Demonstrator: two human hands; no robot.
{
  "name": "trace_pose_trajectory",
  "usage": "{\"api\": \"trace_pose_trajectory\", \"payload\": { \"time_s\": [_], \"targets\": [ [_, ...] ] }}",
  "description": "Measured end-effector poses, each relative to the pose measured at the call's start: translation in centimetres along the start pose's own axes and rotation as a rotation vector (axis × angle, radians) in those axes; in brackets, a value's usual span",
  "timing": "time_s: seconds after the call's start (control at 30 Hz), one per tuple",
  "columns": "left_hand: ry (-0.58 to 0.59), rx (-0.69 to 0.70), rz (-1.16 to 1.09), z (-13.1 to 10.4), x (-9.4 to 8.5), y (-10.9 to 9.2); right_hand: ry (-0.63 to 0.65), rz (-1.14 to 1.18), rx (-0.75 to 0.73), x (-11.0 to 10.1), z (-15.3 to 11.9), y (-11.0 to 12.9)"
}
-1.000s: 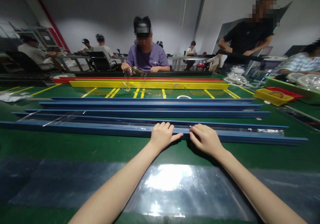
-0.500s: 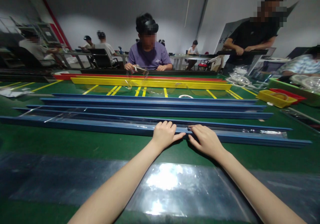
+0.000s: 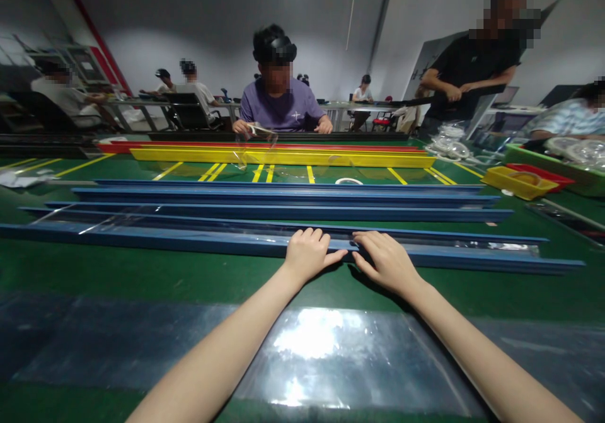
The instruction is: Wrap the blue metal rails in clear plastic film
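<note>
A long blue channel profile [image 3: 189, 241] lies across the green table in front of me, with clear plastic film [image 3: 466, 244] along its trough. My left hand [image 3: 307, 258] grips its front wall, fingers over the top and thumb along the near side. Just to the right, my right hand [image 3: 386, 260] holds the same wall, its fingers bent over the edge and its thumb in front. A small gap separates the two hands. The fingertips inside the trough are partly hidden. Between my forearms and beyond them, a wide clear plastic sheet [image 3: 142, 338] lies flat and shiny.
More blue profiles [image 3: 293, 212] lie parallel behind. Farther back are a yellow profile [image 3: 283, 156] and a red one. A white tape ring [image 3: 348, 181] sits between. At right stand a yellow tray [image 3: 517, 182] and a green bin [image 3: 567, 169]. A person [image 3: 281, 101] sits opposite.
My hands keep almost the same place on the blue profile. The view has shifted slightly. The standing person at right has tilted the dark bar in their hands.
</note>
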State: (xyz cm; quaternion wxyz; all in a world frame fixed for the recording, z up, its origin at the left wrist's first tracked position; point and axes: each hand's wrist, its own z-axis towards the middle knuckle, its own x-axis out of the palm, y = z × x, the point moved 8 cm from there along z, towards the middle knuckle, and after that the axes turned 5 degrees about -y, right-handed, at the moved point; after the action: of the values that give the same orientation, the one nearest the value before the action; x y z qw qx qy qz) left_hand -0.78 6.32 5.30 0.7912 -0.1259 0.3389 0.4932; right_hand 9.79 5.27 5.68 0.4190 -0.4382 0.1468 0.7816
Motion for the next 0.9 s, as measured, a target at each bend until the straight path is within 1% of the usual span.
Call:
{"api": "trace_pose_trajectory", "payload": {
  "time_s": [0.2,0.3,0.37,0.47,0.63,0.77,0.83,0.9],
  "targets": [
    [-0.002,0.004,-0.013,0.0,0.1,0.1,-0.139,-0.152,0.098,-1.1,0.2,-1.8],
    [-0.007,0.013,-0.010,0.0,0.0,0.0,-0.177,-0.198,0.164,-1.2,-0.2,-3.1],
    [-0.006,0.015,-0.008,0.0,0.0,0.0,-0.175,-0.202,0.208,-1.1,-0.5,-3.9],
    [0.000,0.022,-0.014,0.0,-0.1,0.0,-0.158,-0.194,0.223,-0.8,-0.7,-4.3],
    [-0.009,0.047,-0.058,0.0,-0.6,-0.1,-0.146,-0.221,0.194,-0.5,-0.7,-4.3],
    [-0.031,0.099,-0.088,0.0,-1.1,-0.3,-0.138,-0.232,0.157,-0.4,-0.7,-4.6],
    [-0.043,0.124,-0.093,0.0,-1.2,-0.4,-0.122,-0.229,0.133,-0.4,-1.1,-5.2],
    [-0.046,0.144,-0.090,0.1,-1.2,-0.6,-0.109,-0.236,0.144,-0.4,-1.8,-6.4]
  ]
}}
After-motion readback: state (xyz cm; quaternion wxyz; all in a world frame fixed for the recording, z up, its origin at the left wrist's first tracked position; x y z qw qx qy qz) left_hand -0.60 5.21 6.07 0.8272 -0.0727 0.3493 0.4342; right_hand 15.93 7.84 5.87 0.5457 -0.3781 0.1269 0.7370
